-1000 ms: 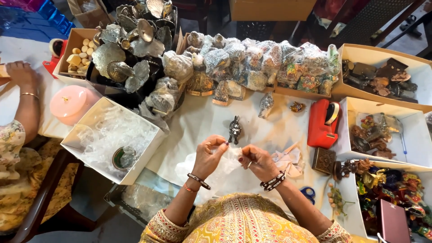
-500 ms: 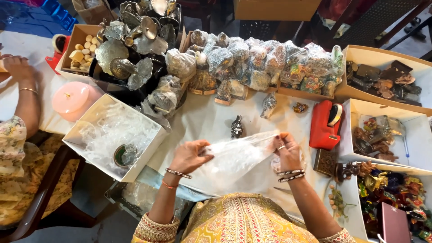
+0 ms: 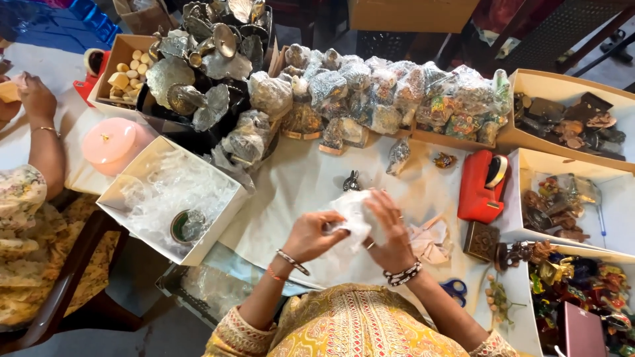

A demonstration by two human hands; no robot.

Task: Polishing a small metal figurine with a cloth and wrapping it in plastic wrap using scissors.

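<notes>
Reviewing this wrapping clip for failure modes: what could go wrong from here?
1. The left hand and right hand bunch the clear plastic wrap beside the small metal figurine; a stray move might topple it.
2. The scissors lie near the right forearm by the table edge and could get swept off.

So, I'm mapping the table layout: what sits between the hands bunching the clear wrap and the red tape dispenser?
In the head view, crumpled paper scraps lie between the right hand and the red tape dispenser, on the white table cover.
</notes>
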